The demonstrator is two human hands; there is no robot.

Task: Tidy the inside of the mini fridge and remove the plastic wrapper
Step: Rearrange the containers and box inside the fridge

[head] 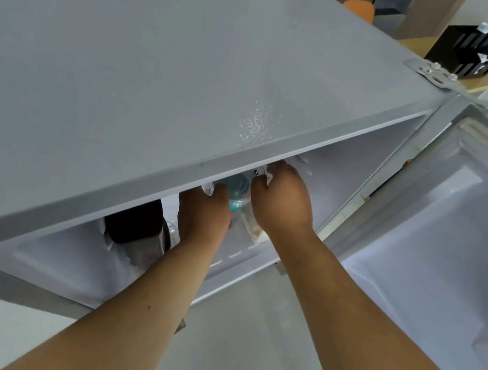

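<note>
One head-worn wide-angle view, looking steeply down over the mini fridge [158, 69] top, close above the open interior

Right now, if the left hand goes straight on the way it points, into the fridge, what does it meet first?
Probably the blue-capped bottle: the left hand already seems to touch it and some white wrapper. Beyond that, the fridge top hides everything.

fingers [265, 175] hidden by fridge top [157, 75]
</note>
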